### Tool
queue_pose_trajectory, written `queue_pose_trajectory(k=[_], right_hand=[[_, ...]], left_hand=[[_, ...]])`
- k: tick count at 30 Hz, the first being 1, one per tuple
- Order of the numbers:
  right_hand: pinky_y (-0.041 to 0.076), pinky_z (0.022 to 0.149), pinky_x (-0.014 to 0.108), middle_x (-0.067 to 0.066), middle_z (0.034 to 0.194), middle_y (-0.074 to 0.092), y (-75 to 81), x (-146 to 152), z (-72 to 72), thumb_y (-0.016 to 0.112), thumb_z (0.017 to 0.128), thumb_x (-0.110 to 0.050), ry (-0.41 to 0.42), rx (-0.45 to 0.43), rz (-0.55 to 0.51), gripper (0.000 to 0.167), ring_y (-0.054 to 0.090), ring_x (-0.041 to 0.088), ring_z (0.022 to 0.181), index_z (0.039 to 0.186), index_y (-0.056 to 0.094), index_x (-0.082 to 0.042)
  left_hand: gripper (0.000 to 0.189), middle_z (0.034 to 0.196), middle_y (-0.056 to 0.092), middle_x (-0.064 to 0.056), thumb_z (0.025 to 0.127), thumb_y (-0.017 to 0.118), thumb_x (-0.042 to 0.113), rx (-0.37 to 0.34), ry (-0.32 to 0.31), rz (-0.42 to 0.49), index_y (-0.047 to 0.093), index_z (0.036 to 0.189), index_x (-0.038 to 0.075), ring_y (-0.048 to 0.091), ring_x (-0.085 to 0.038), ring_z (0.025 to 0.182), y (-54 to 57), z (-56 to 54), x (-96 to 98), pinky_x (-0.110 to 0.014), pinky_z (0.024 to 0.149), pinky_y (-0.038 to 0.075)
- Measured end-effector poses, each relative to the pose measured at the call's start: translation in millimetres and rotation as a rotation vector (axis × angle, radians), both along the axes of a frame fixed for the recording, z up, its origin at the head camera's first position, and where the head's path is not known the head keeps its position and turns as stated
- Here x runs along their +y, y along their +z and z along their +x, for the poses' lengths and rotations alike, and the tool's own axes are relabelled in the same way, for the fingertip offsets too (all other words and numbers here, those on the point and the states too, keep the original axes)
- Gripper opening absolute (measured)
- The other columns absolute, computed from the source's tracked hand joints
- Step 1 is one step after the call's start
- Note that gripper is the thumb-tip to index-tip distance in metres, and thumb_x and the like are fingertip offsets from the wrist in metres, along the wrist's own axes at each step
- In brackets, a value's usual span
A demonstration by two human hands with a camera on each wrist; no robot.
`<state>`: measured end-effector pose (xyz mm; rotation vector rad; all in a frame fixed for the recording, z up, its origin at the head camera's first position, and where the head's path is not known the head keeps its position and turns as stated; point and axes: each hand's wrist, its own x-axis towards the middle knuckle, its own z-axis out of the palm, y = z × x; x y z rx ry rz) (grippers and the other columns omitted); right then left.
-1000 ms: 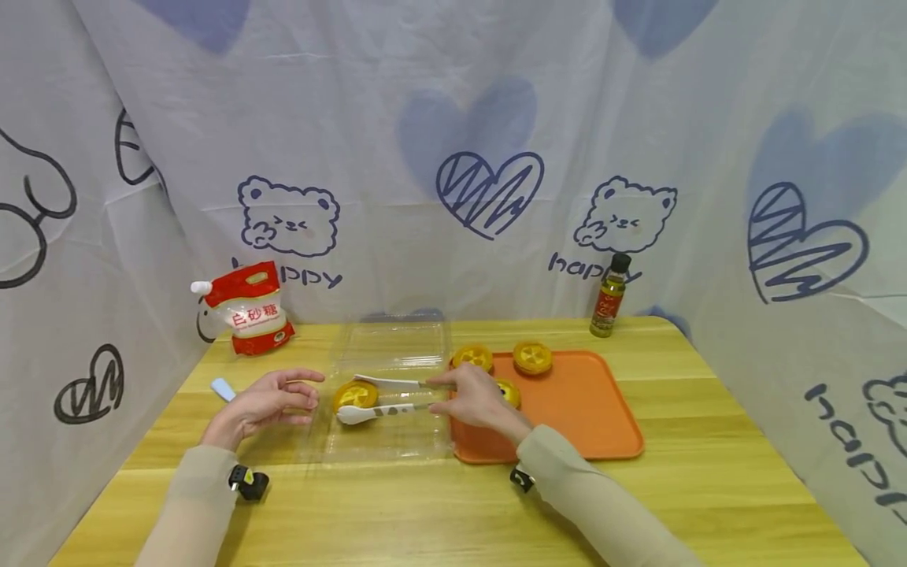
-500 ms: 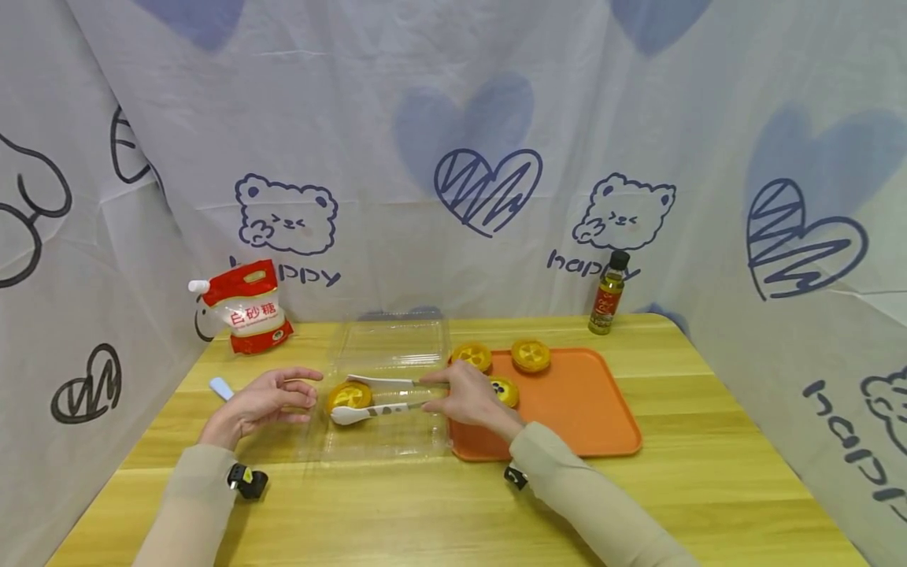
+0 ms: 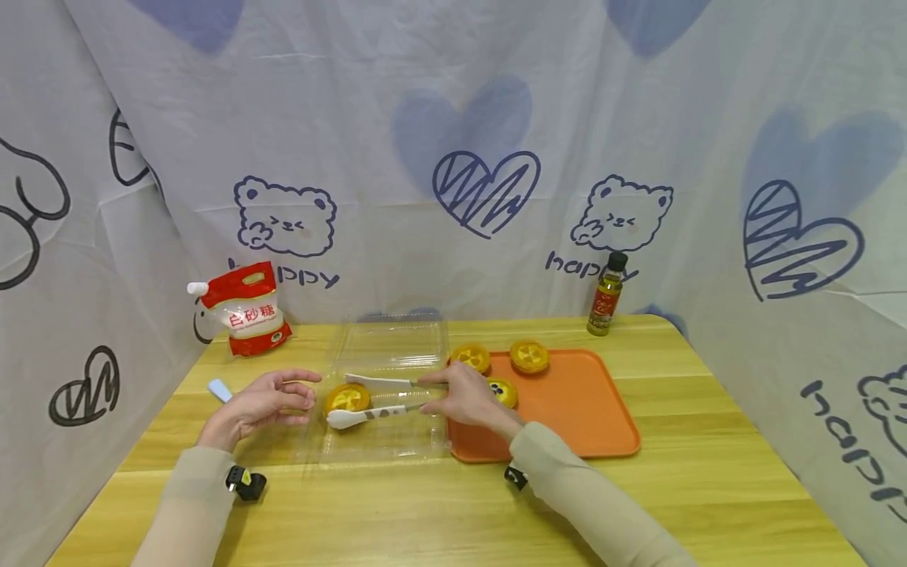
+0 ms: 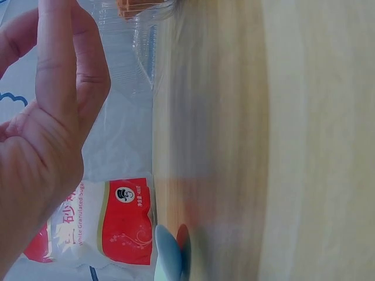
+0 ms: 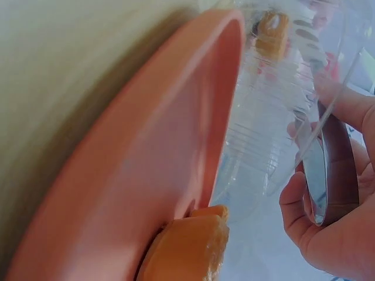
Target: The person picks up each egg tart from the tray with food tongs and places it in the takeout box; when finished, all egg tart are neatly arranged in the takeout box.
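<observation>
My right hand (image 3: 471, 398) holds a pair of tongs (image 3: 383, 413) with white spatula-like ends and a metal handle, reaching leftward over a clear plastic container (image 3: 418, 441). An egg tart (image 3: 352, 398) with yellow topping sits in the left part of the container, between the tongs' two ends. In the right wrist view, the fingers and thumb curl around the bent metal handle (image 5: 340, 175). My left hand (image 3: 265, 405) hovers by the container's left side, fingers loosely bent and holding nothing. In the left wrist view a piece of the tart (image 4: 137, 7) shows at the top.
An orange tray (image 3: 574, 409) adjoins the container on the right, with tarts (image 3: 529, 357) at its left and far edge. Behind the container its clear lid (image 3: 397, 342) stands raised. A sugar bag (image 3: 255, 315), an oil bottle (image 3: 605, 303) and a light-blue handle (image 3: 220, 390) are also on the table.
The tongs and the tart between their ends have shifted slightly to the left inside the container. My left hand has stayed nearly still.
</observation>
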<state>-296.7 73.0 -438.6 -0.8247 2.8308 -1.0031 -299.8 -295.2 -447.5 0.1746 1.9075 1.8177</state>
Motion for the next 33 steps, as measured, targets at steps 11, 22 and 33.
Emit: queue_pose_trajectory(k=[11,22,33], right_hand=[[0.025,0.039,0.018,-0.006,0.049,0.042,3.6,3,0.6,0.080,0.081,-0.026,-0.002,-0.004,-0.009,0.044,0.026,0.007,0.040,0.124,0.069,-0.019],[0.028,0.046,0.020,0.001,0.073,0.065,-1.7,7,-2.8,0.081,0.081,-0.026,0.012,0.004,0.001,0.048,0.028,0.009,0.045,0.127,0.068,-0.020],[0.031,0.052,0.022,0.001,0.075,0.057,3.1,16,-4.7,0.081,0.081,-0.027,0.027,-0.044,-0.036,0.049,0.029,0.009,0.053,0.127,0.067,-0.022]], left_hand=[[0.047,0.100,0.067,-0.003,0.092,0.063,0.000,0.002,-0.004,0.009,0.044,0.135,0.002,0.066,-0.015,0.091,0.4,0.7,-0.9,-0.036,0.083,0.060],[0.049,0.100,0.067,-0.003,0.092,0.063,0.000,0.004,-0.001,0.009,0.043,0.137,0.000,0.066,-0.015,0.091,-0.9,-0.6,-1.4,-0.037,0.082,0.061],[0.050,0.100,0.067,-0.004,0.091,0.064,-0.001,0.004,0.007,0.006,0.043,0.136,0.000,0.066,-0.015,0.091,-2.0,-1.4,-1.9,-0.038,0.083,0.060]])
